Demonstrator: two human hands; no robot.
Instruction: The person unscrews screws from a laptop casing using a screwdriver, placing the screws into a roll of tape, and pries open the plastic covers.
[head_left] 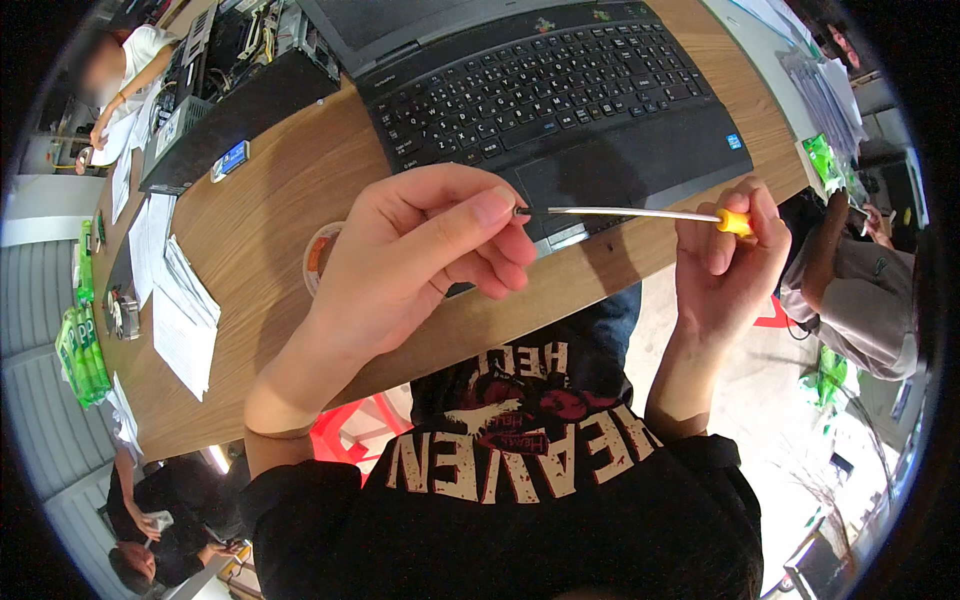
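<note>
At the left, loose papers (183,335) lie on the wooden table (255,290). Next comes the left hand (395,250), its thumb and index finger pinched together, a small dark piece (520,211) just showing at their tips; it is too small to identify. The other fingers curl loosely beneath. From that pinch the screwdriver (630,212) extends rightward, nearly level: its dark tip meets the piece beside the left fingertips, and its silver shaft passes above the front part of the open black laptop (655,165). Rightmost, the right hand (730,260) grasps the screwdriver's yellow handle (735,222), fingers bent around it, the bare shaft pointing away toward the left hand.
</note>
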